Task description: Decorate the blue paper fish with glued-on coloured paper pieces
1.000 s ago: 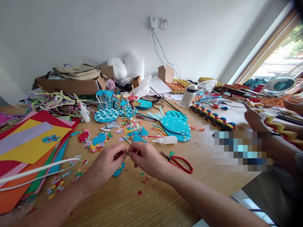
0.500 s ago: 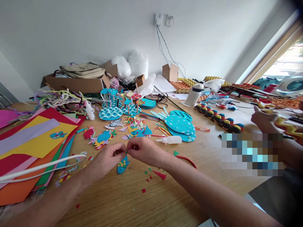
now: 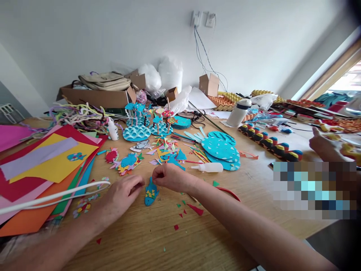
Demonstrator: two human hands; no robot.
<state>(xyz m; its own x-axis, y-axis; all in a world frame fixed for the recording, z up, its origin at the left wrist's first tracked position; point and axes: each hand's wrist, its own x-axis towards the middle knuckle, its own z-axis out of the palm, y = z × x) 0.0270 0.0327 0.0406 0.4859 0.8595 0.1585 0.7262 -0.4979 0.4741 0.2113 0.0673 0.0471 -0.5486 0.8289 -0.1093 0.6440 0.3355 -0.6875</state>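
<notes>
A blue paper fish (image 3: pixel 149 200) with yellow, green and orange triangles glued across its middle lies on the table between my hands, tail pointing away from me. My right hand (image 3: pixel 172 177) is pinched closed at the right side of the tail; whatever its fingertips hold is too small to make out. Just left of the fish, my left hand (image 3: pixel 126 191) rests with its fingers curled together, their tips turned from view. Part of a thin stick (image 3: pixel 193 198) shows below my right wrist. Small red paper scraps (image 3: pixel 195 209) lie to the right of the fish.
Coloured paper sheets (image 3: pixel 53 165) fill the left side, with a white looped cord (image 3: pixel 70 191) over them. Beyond my hands are paper scraps (image 3: pixel 169 153), a glue bottle (image 3: pixel 210 167) and turquoise paper discs (image 3: pixel 222 150). Another person's hand (image 3: pixel 324 145) works at the right.
My hands have moved apart, the left one drawing back leftward from the fish's tail. The blue tail now shows between them. The whole view has shifted slightly.
</notes>
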